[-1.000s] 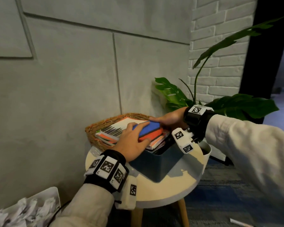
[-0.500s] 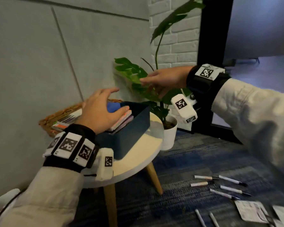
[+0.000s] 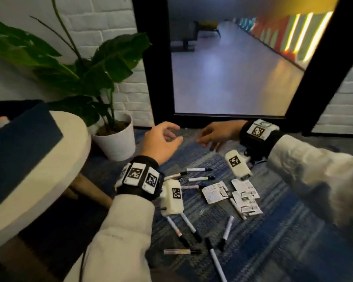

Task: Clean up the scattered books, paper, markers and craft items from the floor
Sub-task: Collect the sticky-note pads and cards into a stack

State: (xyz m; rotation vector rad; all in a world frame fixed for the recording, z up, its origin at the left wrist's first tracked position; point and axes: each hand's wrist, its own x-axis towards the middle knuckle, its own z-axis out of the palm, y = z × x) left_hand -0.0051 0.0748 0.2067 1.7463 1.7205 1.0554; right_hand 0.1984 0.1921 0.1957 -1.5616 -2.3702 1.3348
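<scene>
My left hand hangs above the blue carpet, fingers loosely curled, thumb apart, holding nothing. My right hand is level with it, just to its right. Its fingers are relaxed and reach leftward, a little blurred, and it too holds nothing. The hands are near each other but not touching.

The markers lie scattered on the carpet below my hands. Two upper markers lie side by side, long axes running left to right, black caps pointing right. A third lies the same way just beneath them, partly behind my left wrist tag. Lower down, two slanted markers run from upper left to lower right, black caps at their lower ends. Beside them the markers' near-upright one has its cap toward me. The long white marker slants toward the bottom edge, with its cap at the far end. The lowest left marker lies flat across, cap pointing right.

Printed paper slips lie among the markers, overlapping one marker that slants beneath them.

At my left is the round white table with a dark blue box on it. A potted plant stands on the floor just beside it.
</scene>
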